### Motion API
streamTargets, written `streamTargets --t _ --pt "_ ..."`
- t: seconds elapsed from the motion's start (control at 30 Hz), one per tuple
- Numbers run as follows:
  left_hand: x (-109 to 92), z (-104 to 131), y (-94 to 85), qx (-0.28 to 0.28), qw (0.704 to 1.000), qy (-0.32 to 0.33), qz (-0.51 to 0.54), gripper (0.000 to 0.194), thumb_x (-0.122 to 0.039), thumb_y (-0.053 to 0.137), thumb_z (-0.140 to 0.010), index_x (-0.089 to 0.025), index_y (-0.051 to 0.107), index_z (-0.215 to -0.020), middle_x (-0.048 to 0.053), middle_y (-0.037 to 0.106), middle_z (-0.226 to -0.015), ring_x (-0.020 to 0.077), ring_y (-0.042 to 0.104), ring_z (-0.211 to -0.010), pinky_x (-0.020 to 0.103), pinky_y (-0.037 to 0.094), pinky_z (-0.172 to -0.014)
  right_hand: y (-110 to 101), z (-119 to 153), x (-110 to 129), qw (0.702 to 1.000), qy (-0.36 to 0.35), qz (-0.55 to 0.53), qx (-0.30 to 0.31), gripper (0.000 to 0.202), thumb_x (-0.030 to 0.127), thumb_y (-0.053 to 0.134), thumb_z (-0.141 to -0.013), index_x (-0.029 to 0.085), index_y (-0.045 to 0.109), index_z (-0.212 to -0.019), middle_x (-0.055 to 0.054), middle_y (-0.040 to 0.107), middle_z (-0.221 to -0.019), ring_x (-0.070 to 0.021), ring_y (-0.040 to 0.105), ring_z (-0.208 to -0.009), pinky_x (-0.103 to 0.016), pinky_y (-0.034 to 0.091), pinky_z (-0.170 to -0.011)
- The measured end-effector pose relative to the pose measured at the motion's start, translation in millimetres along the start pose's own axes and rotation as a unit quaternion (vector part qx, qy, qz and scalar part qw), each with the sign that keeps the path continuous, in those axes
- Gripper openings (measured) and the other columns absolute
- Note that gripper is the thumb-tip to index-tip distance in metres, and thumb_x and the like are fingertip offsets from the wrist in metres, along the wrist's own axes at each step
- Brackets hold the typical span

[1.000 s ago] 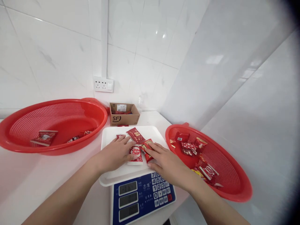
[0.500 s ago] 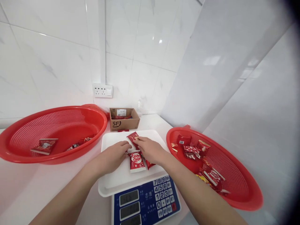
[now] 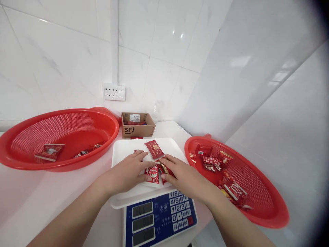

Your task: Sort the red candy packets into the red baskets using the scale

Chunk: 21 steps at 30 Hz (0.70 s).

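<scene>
Several red snack packets lie on the white tray [image 3: 123,190] of a blue-fronted scale [image 3: 164,216]. My left hand [image 3: 130,171] rests its fingers on a red-and-white packet [image 3: 153,173] at the tray's middle. My right hand [image 3: 178,173] has its thumb and fingers around a red-and-gold packet [image 3: 163,168] just beside it. A flat red packet with gold print [image 3: 154,149] lies behind both hands, touched by neither palm. Part of another red packet shows behind my left fingers.
A large red basket [image 3: 105,120] with a few packets stands on the left. Another red basket [image 3: 272,212] with several packets is on the right. A small cardboard box [image 3: 138,131] sits behind the tray, near the wall.
My right hand has let go of the flat red packet, which now lies at the back of the tray. Both hands have come nearer to me, over the front packets. The view has shifted slightly.
</scene>
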<state>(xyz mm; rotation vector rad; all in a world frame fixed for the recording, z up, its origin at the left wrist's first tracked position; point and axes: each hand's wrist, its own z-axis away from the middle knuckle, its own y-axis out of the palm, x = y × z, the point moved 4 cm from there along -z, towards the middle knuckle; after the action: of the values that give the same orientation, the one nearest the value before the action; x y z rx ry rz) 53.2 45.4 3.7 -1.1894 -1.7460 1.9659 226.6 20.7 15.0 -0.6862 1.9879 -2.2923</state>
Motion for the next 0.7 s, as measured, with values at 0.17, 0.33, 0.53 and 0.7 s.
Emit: streamTargets --t 0.17,0.33,0.53,0.7 --pt "6.3 1.5 -7.6 -0.005 1.000 -0.030 -0.006 0.041 -0.024 0.045 -0.088 -0.029 0.054 -0.127 0.007 0.053 -0.131 0.0299 0.041 -0.127 0.043 0.039 -0.100 -1.1 3.6 5.4 1.000 0.001 0.006 0.010 0.050 0.038 0.047 -0.090 0.027 0.044 -0.138 -0.007 0.037 -0.150 -0.0289 0.046 -0.128 -0.043 0.044 -0.097" --pt "10.2 2.8 -10.1 -0.019 0.998 -0.057 -0.004 0.037 -0.030 0.043 -0.090 -0.027 0.056 -0.124 0.007 0.053 -0.130 0.0289 0.045 -0.123 0.041 0.043 -0.095 -3.4 4.5 5.9 1.000 0.004 0.019 -0.002 0.047 0.037 0.048 -0.089 0.029 0.048 -0.135 -0.004 0.041 -0.147 -0.0286 0.056 -0.116 -0.039 0.050 -0.085" --pt "7.0 0.7 -5.6 -0.002 0.998 -0.067 -0.009 0.033 -0.032 0.042 -0.091 -0.022 0.056 -0.120 0.009 0.051 -0.132 0.0289 0.042 -0.126 0.040 0.042 -0.096 -1.9 1.6 1.2 0.999 0.014 0.038 -0.012 0.046 0.038 0.047 -0.089 0.026 0.049 -0.134 -0.007 0.042 -0.146 -0.0298 0.056 -0.117 -0.040 0.050 -0.084" --pt "1.5 0.0 -7.2 0.000 0.997 -0.070 -0.011 0.031 -0.033 0.043 -0.093 -0.021 0.055 -0.118 0.009 0.052 -0.131 0.0265 0.046 -0.122 0.038 0.042 -0.094 0.2 -2.3 -1.5 0.998 0.029 0.052 -0.026 0.046 0.039 0.045 -0.091 0.024 0.049 -0.134 -0.009 0.042 -0.146 -0.0307 0.053 -0.121 -0.043 0.049 -0.089"
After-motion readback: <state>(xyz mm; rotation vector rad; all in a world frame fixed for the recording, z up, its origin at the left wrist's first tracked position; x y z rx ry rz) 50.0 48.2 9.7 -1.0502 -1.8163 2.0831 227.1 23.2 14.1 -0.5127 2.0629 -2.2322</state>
